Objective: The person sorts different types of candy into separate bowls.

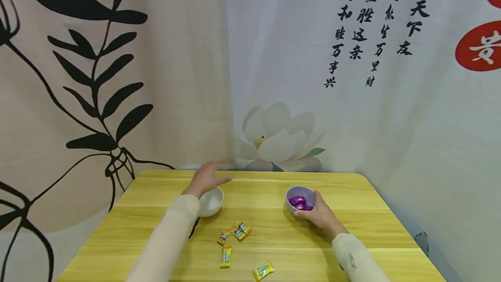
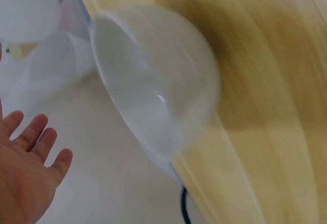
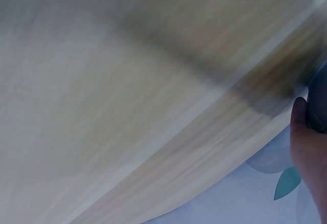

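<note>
The right hand (image 1: 320, 216), curled round the lavender bowl (image 1: 299, 191) of purple-wrapped candies (image 1: 300, 204) at lower right of centre, seems at a bowl-steadying step, the left hand (image 1: 206, 180) spread near the white bowl (image 1: 212, 203) at lower centre, and the next move likely calls for level handling.

Soft light is falling across the table (image 1: 297, 251) in the head view, leaving faint shadows. In the left wrist view, a small highlight is glinting inside the white bowl (image 2: 158, 75), whose outer edges are blurring. The right wrist view is looking dim, a soft shadow streaking it.
</note>
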Demonstrator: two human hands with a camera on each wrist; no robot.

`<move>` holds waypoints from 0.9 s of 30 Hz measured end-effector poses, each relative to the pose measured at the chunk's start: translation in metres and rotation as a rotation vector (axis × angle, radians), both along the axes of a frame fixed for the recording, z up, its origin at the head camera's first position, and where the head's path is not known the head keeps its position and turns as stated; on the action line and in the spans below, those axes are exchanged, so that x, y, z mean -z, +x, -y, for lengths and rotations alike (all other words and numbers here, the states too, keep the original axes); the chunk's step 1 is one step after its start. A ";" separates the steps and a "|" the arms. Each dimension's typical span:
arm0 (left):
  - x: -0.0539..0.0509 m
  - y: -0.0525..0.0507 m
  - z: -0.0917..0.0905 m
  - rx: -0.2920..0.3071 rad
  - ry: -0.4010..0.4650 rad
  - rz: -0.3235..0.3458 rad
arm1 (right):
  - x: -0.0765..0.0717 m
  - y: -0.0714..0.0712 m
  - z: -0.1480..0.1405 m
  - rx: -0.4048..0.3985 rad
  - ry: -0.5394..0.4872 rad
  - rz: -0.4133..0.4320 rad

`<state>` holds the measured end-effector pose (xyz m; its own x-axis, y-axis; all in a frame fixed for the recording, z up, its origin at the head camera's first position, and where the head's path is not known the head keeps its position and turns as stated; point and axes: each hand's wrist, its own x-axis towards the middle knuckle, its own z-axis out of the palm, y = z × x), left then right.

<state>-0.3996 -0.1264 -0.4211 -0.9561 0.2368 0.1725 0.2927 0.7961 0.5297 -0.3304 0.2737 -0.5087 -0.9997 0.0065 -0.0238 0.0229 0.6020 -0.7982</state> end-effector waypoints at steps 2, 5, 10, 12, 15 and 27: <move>0.003 0.000 0.014 -0.006 0.001 0.008 | 0.000 0.001 0.000 -0.002 0.011 0.000; 0.010 0.001 0.035 -0.013 0.000 0.031 | 0.000 0.001 0.000 -0.006 0.019 -0.009; 0.025 0.007 0.062 -0.036 -0.003 0.082 | -0.001 0.001 0.002 -0.007 0.010 -0.013; 0.031 0.010 0.071 -0.041 -0.007 0.092 | -0.002 0.001 0.003 -0.008 0.005 -0.010; 0.038 0.017 0.081 -0.046 -0.001 0.122 | -0.003 0.001 0.004 -0.014 0.002 -0.011; 0.071 0.034 0.080 -0.036 0.082 0.197 | -0.002 0.002 0.001 -0.024 0.014 -0.005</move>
<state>-0.3657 -0.2064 -0.4916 -0.9809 0.1943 -0.0009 0.1492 0.7562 0.6371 -0.3285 0.2724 -0.5072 -0.9997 -0.0169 -0.0184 0.0042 0.6138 -0.7894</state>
